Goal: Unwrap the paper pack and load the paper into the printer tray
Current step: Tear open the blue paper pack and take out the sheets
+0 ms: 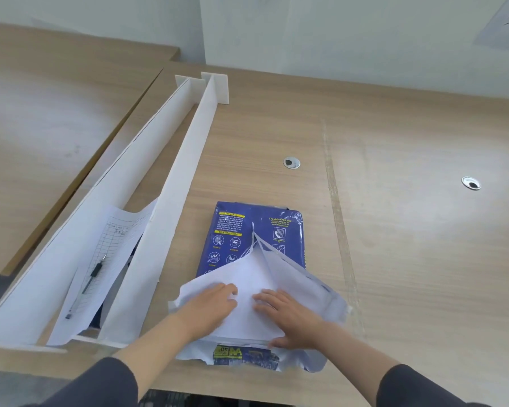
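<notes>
A blue paper pack lies flat on the wooden desk near its front edge. Its wrapper is torn open at the near end, and the white inner sides of the flaps are spread to both sides. White sheets show in the opening. My left hand rests on the left flap and the stack, fingers together. My right hand lies on the right part of the stack, its thumb at the near edge of the paper. No printer tray is in view.
Two long white partition boards run from the front edge toward the wall at left. Between them lie a printed form and a pen. Two round cable grommets sit in the desk farther back.
</notes>
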`<state>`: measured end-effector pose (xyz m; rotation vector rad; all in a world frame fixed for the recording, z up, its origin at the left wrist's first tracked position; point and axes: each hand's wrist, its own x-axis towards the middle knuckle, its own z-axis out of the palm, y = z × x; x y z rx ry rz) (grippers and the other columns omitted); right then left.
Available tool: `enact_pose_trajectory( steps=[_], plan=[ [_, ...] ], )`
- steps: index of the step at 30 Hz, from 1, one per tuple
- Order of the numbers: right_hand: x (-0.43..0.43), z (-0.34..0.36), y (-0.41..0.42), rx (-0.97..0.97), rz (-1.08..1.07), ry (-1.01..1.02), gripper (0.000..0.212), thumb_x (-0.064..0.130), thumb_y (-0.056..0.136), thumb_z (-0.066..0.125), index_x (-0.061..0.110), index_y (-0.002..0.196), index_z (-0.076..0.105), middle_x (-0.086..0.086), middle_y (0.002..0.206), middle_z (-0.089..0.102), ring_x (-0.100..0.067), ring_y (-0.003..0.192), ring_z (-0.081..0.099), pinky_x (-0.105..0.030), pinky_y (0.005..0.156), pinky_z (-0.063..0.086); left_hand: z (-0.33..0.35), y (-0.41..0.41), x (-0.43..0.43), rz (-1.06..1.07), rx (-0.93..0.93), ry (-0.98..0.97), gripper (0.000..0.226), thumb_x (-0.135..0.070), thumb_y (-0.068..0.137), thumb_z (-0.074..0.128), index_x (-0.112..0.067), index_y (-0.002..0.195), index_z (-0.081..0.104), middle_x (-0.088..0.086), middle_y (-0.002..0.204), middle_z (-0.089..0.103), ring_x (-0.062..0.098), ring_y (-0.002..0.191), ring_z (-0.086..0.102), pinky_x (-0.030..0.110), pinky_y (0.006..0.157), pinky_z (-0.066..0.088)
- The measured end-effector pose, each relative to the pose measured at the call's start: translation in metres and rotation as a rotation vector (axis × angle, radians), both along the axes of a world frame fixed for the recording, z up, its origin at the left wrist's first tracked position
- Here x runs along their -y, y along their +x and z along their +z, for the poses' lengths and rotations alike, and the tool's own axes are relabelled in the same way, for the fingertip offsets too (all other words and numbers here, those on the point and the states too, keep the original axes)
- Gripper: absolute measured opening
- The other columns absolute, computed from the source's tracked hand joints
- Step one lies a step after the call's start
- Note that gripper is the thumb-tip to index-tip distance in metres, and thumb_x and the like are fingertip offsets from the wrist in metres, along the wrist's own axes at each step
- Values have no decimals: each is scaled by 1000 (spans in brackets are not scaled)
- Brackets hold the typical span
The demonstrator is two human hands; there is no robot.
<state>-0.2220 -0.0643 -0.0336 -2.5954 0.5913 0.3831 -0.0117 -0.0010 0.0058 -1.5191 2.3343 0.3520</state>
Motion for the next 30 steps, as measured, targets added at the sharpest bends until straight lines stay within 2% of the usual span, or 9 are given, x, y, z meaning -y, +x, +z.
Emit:
enact_pose_trajectory(
  steps=[4,7,9,11,15,19,22,26,30],
  plan=[
    [2,0,-1,25,1,10,78,36,80,66,12,143,27,-5,157,16,-21,146,8,-40,119,6,4,0,-17,-13,0,-63,60,-76,41,68,-33,82,74,-14,97,74,-1,91,69,11,74,54],
    [3,-1,-2,28,4,3,77,37,81,65,12,143,27,-5,156,17,-21,146,9,-40,120,8,-13,9,-21,51,-113,29,68,-60,76,57,-25,133,46,8,151,34,19,141,30,26,113,30],
    [3,0,-2,29,13,-4,75,37,82,63,11,143,28,-5,156,17,-21,145,10,-39,120,8,-19,12,-20,67,-137,92,66,-45,89,49,-22,144,22,5,159,0,19,147,-1,31,120,8],
    [2,-1,-2,32,14,-13,72,36,83,62,11,142,28,-6,156,18,-21,146,10,-39,120,7,-29,16,-19,48,-165,65,65,-43,90,47,-22,144,19,4,160,-3,18,147,-4,32,120,5],
    [0,-2,-2,33,4,-28,70,35,85,60,11,142,28,-6,156,17,-21,146,8,-40,120,5,-26,16,-17,2,-86,3,63,-51,86,48,-25,141,32,8,158,14,20,146,12,31,118,17],
    [-2,2,0,14,-2,-25,69,33,84,60,8,141,29,-8,156,18,-23,146,9,-42,120,5,-19,10,-18,-76,-46,-117,63,-68,41,71,-31,91,73,-3,109,73,10,100,69,19,75,58],
    [-5,9,3,-25,5,-35,67,31,83,60,6,139,34,-11,153,25,-28,145,13,-47,119,8,-21,10,-20,-116,-60,-127,65,-71,40,71,-31,92,74,-4,108,74,9,99,69,18,73,58],
    [-14,13,2,48,114,-294,66,44,43,79,18,103,70,3,112,71,-18,108,65,-41,84,57,-19,9,-20,-106,-86,-179,68,-72,36,71,-29,89,75,-4,104,75,10,97,70,18,72,57],
    [-18,8,1,208,125,-386,56,38,34,82,20,86,75,9,94,75,-14,94,71,-35,69,61,-14,8,-20,-124,-43,-157,66,-76,41,68,-31,90,75,-7,104,75,7,97,70,17,73,57]
  ],
)
